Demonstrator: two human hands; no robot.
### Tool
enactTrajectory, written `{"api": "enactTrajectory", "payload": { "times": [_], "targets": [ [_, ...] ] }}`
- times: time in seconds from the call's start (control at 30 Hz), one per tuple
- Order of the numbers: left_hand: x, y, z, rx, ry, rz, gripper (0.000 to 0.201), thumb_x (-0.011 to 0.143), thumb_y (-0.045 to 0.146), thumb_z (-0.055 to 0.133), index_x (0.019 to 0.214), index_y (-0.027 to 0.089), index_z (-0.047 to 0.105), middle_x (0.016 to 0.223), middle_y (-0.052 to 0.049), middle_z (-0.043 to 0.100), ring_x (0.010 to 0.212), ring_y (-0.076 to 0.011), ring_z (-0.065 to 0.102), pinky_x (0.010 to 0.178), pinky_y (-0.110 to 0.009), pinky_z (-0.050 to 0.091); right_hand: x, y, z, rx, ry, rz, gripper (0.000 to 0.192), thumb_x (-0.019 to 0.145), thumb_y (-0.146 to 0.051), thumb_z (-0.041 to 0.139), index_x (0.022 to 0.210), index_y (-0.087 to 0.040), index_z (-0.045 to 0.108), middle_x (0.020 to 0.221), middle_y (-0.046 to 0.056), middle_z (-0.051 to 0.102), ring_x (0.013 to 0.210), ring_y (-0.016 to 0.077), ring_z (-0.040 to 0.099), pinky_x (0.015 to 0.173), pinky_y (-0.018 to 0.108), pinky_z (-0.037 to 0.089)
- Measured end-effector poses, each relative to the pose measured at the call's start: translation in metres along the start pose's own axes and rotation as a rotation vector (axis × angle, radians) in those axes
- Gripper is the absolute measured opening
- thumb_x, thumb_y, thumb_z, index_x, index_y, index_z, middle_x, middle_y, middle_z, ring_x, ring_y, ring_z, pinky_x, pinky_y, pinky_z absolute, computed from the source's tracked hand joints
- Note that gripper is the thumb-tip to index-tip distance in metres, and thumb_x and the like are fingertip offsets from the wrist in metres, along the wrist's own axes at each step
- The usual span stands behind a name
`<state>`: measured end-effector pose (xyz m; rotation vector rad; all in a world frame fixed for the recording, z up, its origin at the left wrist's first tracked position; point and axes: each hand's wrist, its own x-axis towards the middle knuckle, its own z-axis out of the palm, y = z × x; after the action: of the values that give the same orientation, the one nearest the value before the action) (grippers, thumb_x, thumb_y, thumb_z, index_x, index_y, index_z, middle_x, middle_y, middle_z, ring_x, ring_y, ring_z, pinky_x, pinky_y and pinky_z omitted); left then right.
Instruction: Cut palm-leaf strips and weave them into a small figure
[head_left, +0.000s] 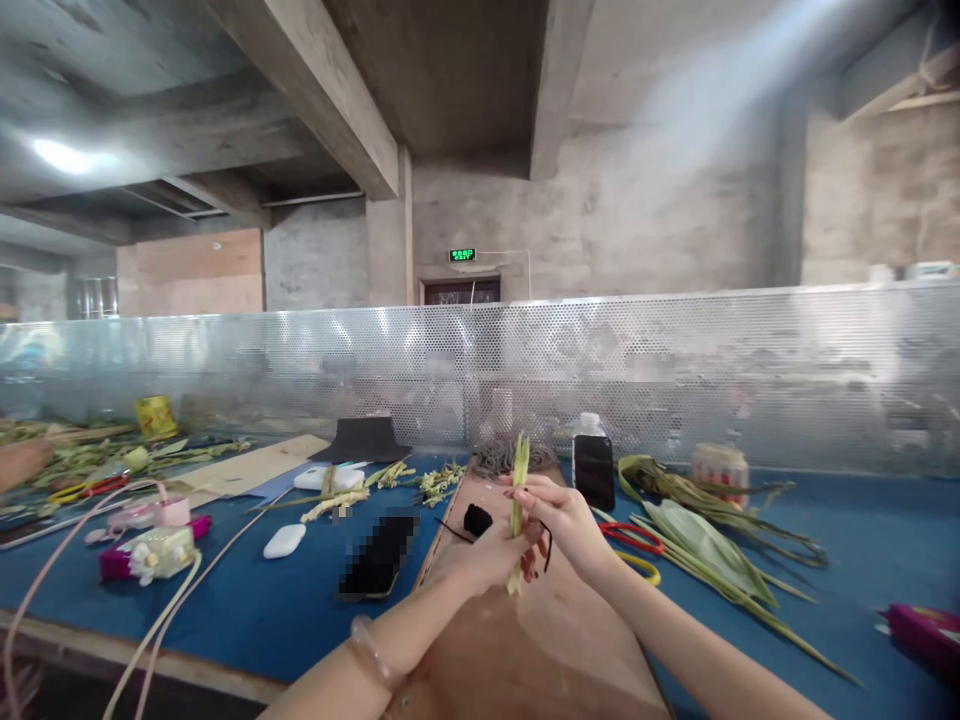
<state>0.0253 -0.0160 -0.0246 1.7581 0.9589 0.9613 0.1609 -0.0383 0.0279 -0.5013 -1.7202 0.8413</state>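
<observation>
Overhead concrete beams (315, 90), blue worktable (862, 540) below

Bare concrete walls (660, 200), perforated metal screen (675, 370)

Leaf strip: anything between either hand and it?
Nothing visible. Both the left hand and right hand already pinch the upright leaf strip over the brown board; black thread hangs beside it.
</observation>
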Motion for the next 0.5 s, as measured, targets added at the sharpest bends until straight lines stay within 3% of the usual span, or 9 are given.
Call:
{"api": "enactTrajectory", "payload": {
  "times": [0.17, 0.3, 0.4, 0.5],
  "targets": [
    [-0.002, 0.004, 0.002, 0.004, -0.034, -0.012, 0.047, 0.078, 0.059, 0.048, 0.067, 0.014, 0.053, 0.057, -0.001, 0.052, 0.05, -0.0109, 0.048, 0.051, -0.024, 0.037, 0.0, 0.003, -0.002, -0.017, 0.007, 0.009, 0.034, 0.075, -0.051, 0.061, 0.074, -0.02, 0.075, 0.101, 0.009, 0.068, 0.099, 0.0243, 0.059, 0.088, 0.035, 0.044],
    [-0.003, 0.019, 0.001, -0.077, 0.06, 0.089, 0.038, 0.073, 0.051, 0.061, 0.077, 0.013, 0.055, 0.064, -0.001, 0.055, 0.054, -0.0108, 0.05, 0.054, -0.024, 0.039, 0.001, 0.007, -0.002, -0.037, 0.016, 0.0, 0.032, 0.076, -0.049, 0.06, 0.071, -0.022, 0.075, 0.098, 0.008, 0.068, 0.097, 0.0256, 0.059, 0.083, 0.037, 0.047],
    [-0.005, 0.029, -0.001, -0.193, 0.084, 0.206, 0.035, 0.071, 0.044, 0.066, 0.084, 0.013, 0.055, 0.065, 0.0, 0.053, 0.055, -0.0102, 0.05, 0.055, -0.023, 0.04, 0.001, 0.009, -0.003, -0.04, 0.002, -0.015, 0.034, 0.077, -0.05, 0.058, 0.071, -0.02, 0.074, 0.096, 0.008, 0.066, 0.091, 0.0242, 0.06, 0.071, 0.032, 0.052],
    [-0.008, 0.034, -0.002, -0.273, 0.085, 0.236, 0.029, 0.074, 0.037, 0.065, 0.089, 0.014, 0.055, 0.068, -0.001, 0.055, 0.058, -0.0108, 0.052, 0.057, -0.024, 0.041, 0.001, 0.01, -0.002, 0.0, -0.035, 0.024, 0.039, 0.079, -0.052, 0.055, 0.073, -0.018, 0.073, 0.094, 0.008, 0.065, 0.066, 0.0167, 0.06, 0.051, 0.027, 0.05]
  ]
}}
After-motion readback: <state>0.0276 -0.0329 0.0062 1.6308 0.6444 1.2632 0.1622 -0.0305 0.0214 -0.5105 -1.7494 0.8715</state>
